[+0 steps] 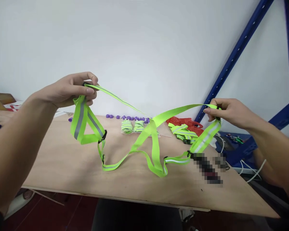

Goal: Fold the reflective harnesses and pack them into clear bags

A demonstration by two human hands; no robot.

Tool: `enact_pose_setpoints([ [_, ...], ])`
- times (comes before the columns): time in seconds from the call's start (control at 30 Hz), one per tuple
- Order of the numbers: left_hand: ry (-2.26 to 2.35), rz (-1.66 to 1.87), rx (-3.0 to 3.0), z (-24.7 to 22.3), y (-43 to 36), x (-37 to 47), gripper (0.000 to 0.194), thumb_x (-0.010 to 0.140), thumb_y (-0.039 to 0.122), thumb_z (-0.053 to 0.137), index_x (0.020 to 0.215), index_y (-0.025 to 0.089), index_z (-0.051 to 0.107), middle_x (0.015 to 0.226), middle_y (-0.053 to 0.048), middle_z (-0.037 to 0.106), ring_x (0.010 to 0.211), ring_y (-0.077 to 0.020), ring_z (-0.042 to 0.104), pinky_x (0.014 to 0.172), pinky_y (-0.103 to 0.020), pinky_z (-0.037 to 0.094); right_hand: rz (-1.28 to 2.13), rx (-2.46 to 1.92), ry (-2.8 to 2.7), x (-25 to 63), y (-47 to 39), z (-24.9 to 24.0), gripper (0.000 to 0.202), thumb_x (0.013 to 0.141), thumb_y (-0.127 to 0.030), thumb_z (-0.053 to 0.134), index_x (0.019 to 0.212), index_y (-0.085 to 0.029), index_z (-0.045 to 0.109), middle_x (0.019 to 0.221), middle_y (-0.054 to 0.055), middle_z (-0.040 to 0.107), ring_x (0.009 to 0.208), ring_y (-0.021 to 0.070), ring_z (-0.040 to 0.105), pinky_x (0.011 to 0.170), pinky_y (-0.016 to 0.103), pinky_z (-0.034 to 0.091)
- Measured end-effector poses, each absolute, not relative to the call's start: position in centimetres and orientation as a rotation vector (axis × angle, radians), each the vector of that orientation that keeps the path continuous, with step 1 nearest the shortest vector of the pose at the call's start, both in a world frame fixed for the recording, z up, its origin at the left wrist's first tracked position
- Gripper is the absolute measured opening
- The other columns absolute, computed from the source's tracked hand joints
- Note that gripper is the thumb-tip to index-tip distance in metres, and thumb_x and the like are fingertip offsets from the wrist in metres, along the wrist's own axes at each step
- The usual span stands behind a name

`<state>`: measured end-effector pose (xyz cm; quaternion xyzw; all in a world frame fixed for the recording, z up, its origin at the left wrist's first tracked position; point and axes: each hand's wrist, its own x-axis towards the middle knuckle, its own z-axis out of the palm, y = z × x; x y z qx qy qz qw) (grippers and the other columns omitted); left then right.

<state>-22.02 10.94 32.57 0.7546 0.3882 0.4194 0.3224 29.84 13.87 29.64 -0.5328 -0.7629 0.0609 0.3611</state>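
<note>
Lime-green webbing striped in grey forms a strap harness (151,127), held raised and spread by two bare hands over a wooden table (60,163), as I watch from my remote post. At far left, a brown box (4,100) is cut off by the frame. The left hand (73,88) closes in a pinch on one end, its fingers covering part of a black fitting (87,84). Mid-span, the straps cross (I cannot tell whether they are twisted, or whether the lowest loops touch the wood). Opening out and sorting the straps looks like the step in hand; the next move, I judge, calls for two firm grips while that crossing is read. Behind sit bagged strap rolls (127,127) and small purple pieces (118,117), too small to identify. The right hand (227,110) pinches the other end, near loose green straps (183,131) and red plastic (198,131); below, a pixelated patch (209,171) masks whatever lies there.
</note>
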Motion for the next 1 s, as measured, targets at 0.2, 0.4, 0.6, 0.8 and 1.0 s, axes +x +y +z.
enact_pose_setpoints([
  [0.2,1.096,1.331,1.911,28.5,12.8,-18.6,0.035,0.077,0.032,0.076,0.094,0.019,0.048,0.074,0.004,0.049,0.06,-0.0111,0.058,0.068,-0.041,0.058,0.558,-1.411,-1.957,26.0,13.9,27.3,0.042,0.079,-0.055,0.071,0.063,-0.02,0.054,0.049,-0.001,0.057,0.045,0.0094,0.045,0.048,0.027,0.033],
  [0.4,1.677,1.281,2.218,15.2,13.9,-16.1,0.032,0.082,0.039,0.071,0.096,0.019,0.051,0.09,-0.005,0.062,0.085,-0.0222,0.063,0.08,-0.039,0.053,0.206,-1.419,-2.157,21.7,15.1,18.0,0.047,0.08,-0.065,0.061,0.089,-0.019,0.07,0.076,0.006,0.071,0.068,0.0241,0.063,0.059,0.031,0.043],
  [0.6,1.974,1.063,2.227,4.8,6.5,-13.4,0.027,0.092,0.024,0.054,0.118,0.018,0.055,0.145,-0.02,0.048,0.137,-0.0356,0.043,0.114,-0.065,0.026,-0.356,-1.31,-2.427,20.0,15.7,9.8,0.047,0.093,-0.058,0.044,0.105,-0.018,0.067,0.098,0.013,0.074,0.088,0.0322,0.069,0.066,0.037,0.049],
  [0.8,1.979,1.492,1.798,-3.4,-7.4,-11.8,0.024,0.094,0.021,0.041,0.107,0.024,0.061,0.12,-0.014,0.066,0.116,-0.0272,0.061,0.1,-0.048,0.05,-0.53,-0.665,-2.419,16.7,13.7,6.8,0.032,0.095,-0.038,0.052,0.115,-0.015,0.063,0.109,0.015,0.072,0.102,0.0324,0.067,0.09,0.045,0.048],
  [1.0,2.477,1.081,1.01,-15.3,-22.2,-14.0,0.028,0.095,0.031,0.036,0.106,0.023,0.06,0.104,-0.01,0.071,0.097,-0.0267,0.07,0.085,-0.043,0.059,-0.135,-0.104,-2.519,11.3,10.4,3.8,0.023,0.092,-0.022,0.057,0.114,-0.022,0.063,0.101,0.009,0.073,0.097,0.027,0.068,0.097,0.045,0.047],
])
